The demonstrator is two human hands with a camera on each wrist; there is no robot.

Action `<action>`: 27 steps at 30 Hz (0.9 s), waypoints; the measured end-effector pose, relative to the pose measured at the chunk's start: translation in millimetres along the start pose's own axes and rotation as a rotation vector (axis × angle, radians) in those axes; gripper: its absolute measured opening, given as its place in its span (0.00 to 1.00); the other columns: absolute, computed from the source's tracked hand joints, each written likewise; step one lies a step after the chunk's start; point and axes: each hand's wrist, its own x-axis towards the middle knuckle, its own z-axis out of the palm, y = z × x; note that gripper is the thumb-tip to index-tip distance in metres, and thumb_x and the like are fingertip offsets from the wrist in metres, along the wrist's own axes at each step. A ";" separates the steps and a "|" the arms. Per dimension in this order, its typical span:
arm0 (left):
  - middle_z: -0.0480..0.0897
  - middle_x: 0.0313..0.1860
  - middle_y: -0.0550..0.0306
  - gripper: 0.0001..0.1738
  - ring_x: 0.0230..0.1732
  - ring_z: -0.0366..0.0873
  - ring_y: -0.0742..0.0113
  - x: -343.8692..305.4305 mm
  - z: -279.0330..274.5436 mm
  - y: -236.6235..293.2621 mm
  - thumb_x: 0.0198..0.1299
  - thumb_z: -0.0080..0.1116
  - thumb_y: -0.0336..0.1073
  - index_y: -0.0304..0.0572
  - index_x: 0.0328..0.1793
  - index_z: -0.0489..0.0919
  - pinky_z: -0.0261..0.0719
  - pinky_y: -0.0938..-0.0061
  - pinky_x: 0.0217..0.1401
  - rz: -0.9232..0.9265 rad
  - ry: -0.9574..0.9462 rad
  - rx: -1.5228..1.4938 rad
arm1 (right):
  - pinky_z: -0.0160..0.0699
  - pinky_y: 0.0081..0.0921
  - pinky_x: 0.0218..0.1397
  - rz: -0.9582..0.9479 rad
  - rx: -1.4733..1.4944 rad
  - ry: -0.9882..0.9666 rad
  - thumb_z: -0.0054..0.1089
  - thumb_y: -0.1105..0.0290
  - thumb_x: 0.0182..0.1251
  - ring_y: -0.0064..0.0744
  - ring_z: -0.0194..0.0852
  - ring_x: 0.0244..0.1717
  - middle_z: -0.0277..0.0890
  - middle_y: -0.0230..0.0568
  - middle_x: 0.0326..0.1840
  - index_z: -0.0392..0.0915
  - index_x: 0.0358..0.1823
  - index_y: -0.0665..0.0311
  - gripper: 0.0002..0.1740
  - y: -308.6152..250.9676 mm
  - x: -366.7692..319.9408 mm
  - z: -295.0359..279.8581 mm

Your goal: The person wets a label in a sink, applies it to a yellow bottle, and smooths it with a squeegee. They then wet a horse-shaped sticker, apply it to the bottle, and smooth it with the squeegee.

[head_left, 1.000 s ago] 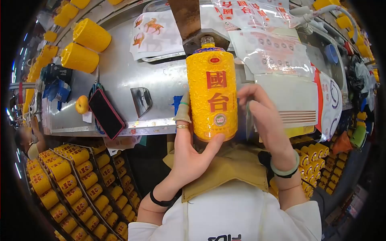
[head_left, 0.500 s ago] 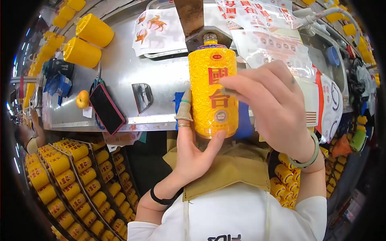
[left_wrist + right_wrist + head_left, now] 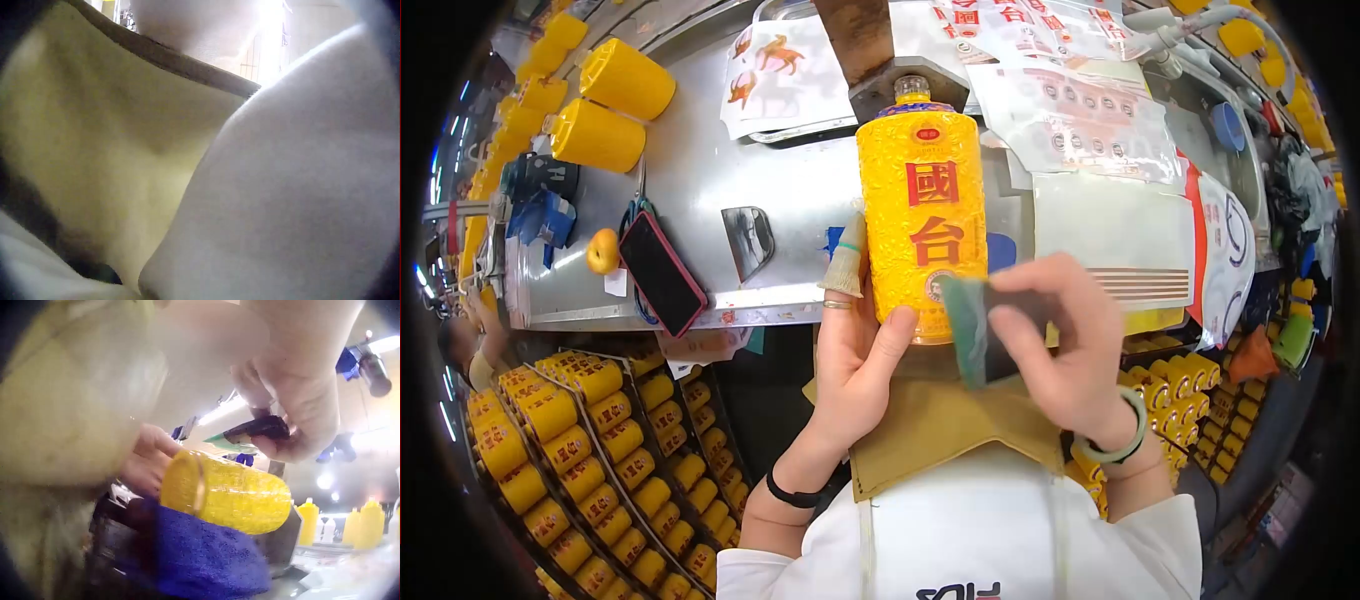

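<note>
A yellow textured bottle (image 3: 890, 230) with large red characters lies front up, its glass neck toward a metal bracket (image 3: 908, 80). My left hand (image 3: 850, 380), a cloth cot (image 3: 845, 270) on one finger, grips the bottle's lower left side, thumb near the base. My right hand (image 3: 1065, 345) pinches a scraper with a translucent green blade (image 3: 968, 330) and a dark handle (image 3: 265, 427). In the head view the blade overlaps the bottle's lower right corner. Blue cloth (image 3: 206, 553) lies beneath the bottle in the right wrist view. The left wrist view shows mostly apron (image 3: 112, 137) and white clothing.
On the steel bench (image 3: 685, 190), a phone (image 3: 662, 270), a yellow-orange fruit (image 3: 603, 251) and two yellow bottles (image 3: 628, 80) stand or lie left. Decal sheets (image 3: 1090, 120) cover the right. Racks of yellow bottles (image 3: 600, 450) flank the person below the bench.
My right hand rises from beside the bottle to over its red characters, then drops to the lower right, the green blade now showing. My left thumb shifts left along the bottle's base.
</note>
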 end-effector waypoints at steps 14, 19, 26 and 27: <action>0.78 0.73 0.41 0.50 0.70 0.80 0.55 -4.4 -11.9 -11.1 0.52 0.80 0.26 0.27 0.81 0.66 0.76 0.66 0.73 0.235 0.109 0.642 | 0.74 0.30 0.32 0.016 -0.192 0.072 0.71 0.82 0.59 0.38 0.77 0.29 0.78 0.42 0.32 0.85 0.43 0.66 0.10 -28.7 -14.6 7.7; 0.72 0.77 0.40 0.50 0.73 0.76 0.53 -6.1 -12.3 -17.3 0.52 0.79 0.26 0.28 0.81 0.66 0.77 0.64 0.72 0.304 0.145 0.653 | 0.76 0.33 0.31 -0.097 -0.228 0.042 0.72 0.81 0.59 0.43 0.77 0.29 0.76 0.44 0.32 0.85 0.43 0.66 0.10 -29.6 -10.6 24.8; 0.67 0.81 0.41 0.50 0.77 0.72 0.52 -6.0 -24.2 -18.8 0.55 0.74 0.21 0.32 0.84 0.61 0.77 0.63 0.75 0.259 0.047 0.608 | 0.79 0.32 0.36 0.249 -0.110 0.238 0.69 0.78 0.66 0.41 0.82 0.33 0.79 0.45 0.34 0.82 0.44 0.67 0.07 -6.8 -40.2 19.2; 0.62 0.84 0.43 0.51 0.79 0.69 0.52 -6.1 -27.6 -17.7 0.57 0.71 0.18 0.32 0.86 0.58 0.74 0.60 0.77 0.211 0.006 0.576 | 0.79 0.31 0.37 0.231 -0.203 0.223 0.68 0.77 0.67 0.40 0.81 0.32 0.80 0.46 0.35 0.81 0.44 0.68 0.07 -2.0 -42.3 10.8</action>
